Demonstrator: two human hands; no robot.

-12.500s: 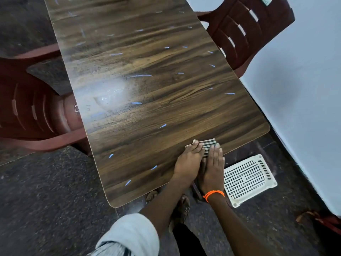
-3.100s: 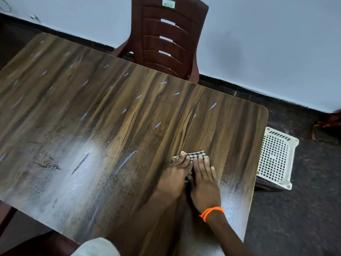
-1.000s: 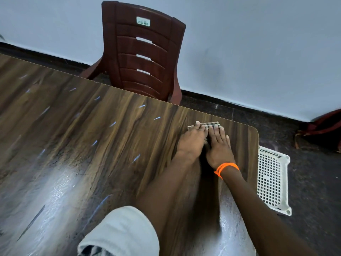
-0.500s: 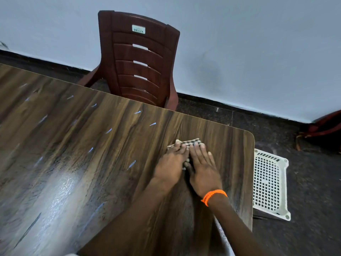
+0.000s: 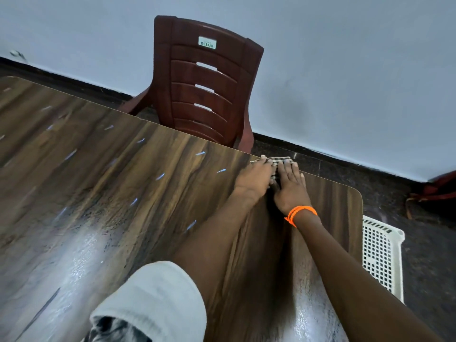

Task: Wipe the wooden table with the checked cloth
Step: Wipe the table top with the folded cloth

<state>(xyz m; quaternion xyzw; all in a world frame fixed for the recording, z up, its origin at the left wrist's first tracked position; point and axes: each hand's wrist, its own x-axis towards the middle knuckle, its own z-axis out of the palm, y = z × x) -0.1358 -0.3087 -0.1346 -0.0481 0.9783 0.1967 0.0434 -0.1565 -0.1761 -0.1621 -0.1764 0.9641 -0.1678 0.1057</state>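
The checked cloth (image 5: 278, 161), folded small, lies at the far edge of the wooden table (image 5: 123, 193), near its far right corner. My left hand (image 5: 254, 177) and my right hand (image 5: 291, 187) press flat on it side by side, fingers stretched forward. Only a strip of cloth shows beyond the fingertips and between the hands. An orange band circles my right wrist. Both arms reach far out across the tabletop.
A dark red plastic chair (image 5: 204, 82) stands behind the table's far edge, against a pale wall. A white perforated plastic basket (image 5: 381, 257) sits on the dark floor right of the table. A reddish bag (image 5: 434, 191) lies by the wall.
Both hands have pushed the cloth away from me, from a little inside the table to its far edge. My arms are stretched out further than half a second ago.
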